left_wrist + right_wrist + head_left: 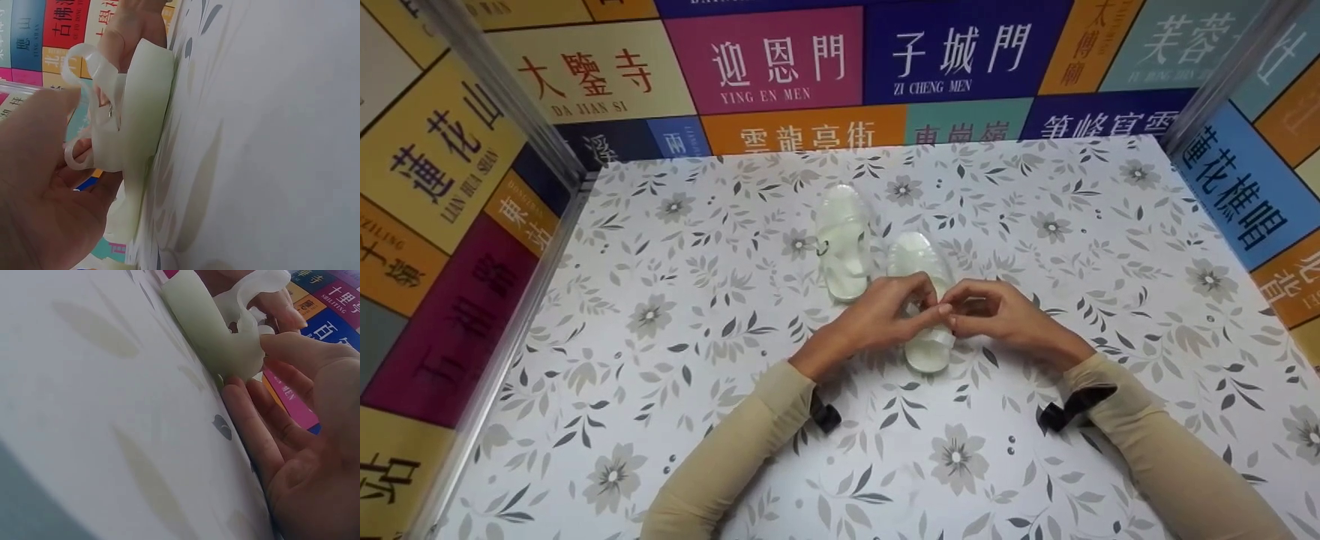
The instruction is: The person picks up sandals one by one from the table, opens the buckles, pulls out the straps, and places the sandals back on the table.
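A pale green, translucent sandal (928, 354) lies sole down on the table, its toe pointing away from me. Both hands meet over its strap (107, 146), which has a small metal buckle (111, 112). From the left side, my left hand (885, 311) holds the strap with curled fingers. My right hand (1009, 315) pinches the strap from the other side; in the right wrist view its thumb presses the strap while lower fingers touch the sandal's side (211, 332). The matching sandal (844, 244) lies farther back to the left, with no hand on it.
A white tabletop (720, 450) with grey flowers and leaves extends around the sandals. Colourful panels (780, 60) with printed characters stand along its back and sides. Dark wrist straps (1087, 401) sit over beige sleeves (735, 450).
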A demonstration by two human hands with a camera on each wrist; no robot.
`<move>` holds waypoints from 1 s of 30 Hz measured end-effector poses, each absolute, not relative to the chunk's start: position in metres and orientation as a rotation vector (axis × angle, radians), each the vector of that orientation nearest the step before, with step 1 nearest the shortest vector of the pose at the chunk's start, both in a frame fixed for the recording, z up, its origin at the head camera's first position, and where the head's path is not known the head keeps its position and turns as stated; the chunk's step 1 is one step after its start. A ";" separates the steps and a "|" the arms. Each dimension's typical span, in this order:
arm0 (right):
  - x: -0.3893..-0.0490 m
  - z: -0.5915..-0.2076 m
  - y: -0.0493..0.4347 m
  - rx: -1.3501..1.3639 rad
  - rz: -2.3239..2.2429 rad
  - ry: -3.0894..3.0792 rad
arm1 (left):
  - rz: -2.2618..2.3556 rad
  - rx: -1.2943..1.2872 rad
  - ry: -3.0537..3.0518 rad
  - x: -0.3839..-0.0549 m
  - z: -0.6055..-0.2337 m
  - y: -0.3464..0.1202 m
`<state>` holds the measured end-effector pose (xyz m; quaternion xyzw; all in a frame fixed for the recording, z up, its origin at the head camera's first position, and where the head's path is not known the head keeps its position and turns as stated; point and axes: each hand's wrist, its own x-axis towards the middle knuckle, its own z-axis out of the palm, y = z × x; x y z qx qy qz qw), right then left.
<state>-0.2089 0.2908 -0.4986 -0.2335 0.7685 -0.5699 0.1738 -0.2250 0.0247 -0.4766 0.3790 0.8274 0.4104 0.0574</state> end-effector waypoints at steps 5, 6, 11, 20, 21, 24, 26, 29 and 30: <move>-0.209 -0.500 0.290 -0.647 -1.598 2.201 | 1.230 1.119 2.510 -0.224 -0.477 0.025; -0.209 -0.500 0.290 -0.642 -1.597 2.205 | 1.227 1.110 2.510 -0.224 -0.477 0.025; -0.208 -0.498 0.287 -0.637 -1.593 2.225 | 1.227 1.109 2.507 -0.225 -0.478 0.026; -0.207 -0.500 0.282 -0.619 -1.632 2.217 | 1.339 1.066 2.417 -0.227 -0.481 0.024; -0.206 -0.500 0.282 -0.620 -1.630 2.225 | 1.358 1.053 2.404 -0.227 -0.481 0.023; -0.206 -0.500 0.282 -0.632 -1.629 2.229 | 1.389 1.028 2.383 -0.228 -0.482 0.023; -0.206 -0.500 0.283 -0.646 -1.627 2.224 | 1.391 1.019 2.383 -0.228 -0.482 0.023; -0.206 -0.500 0.284 -0.653 -1.625 2.206 | 1.390 1.020 2.389 -0.228 -0.482 0.023; -0.206 -0.500 0.285 -0.644 -1.632 2.191 | 1.391 1.025 2.386 -0.227 -0.482 0.023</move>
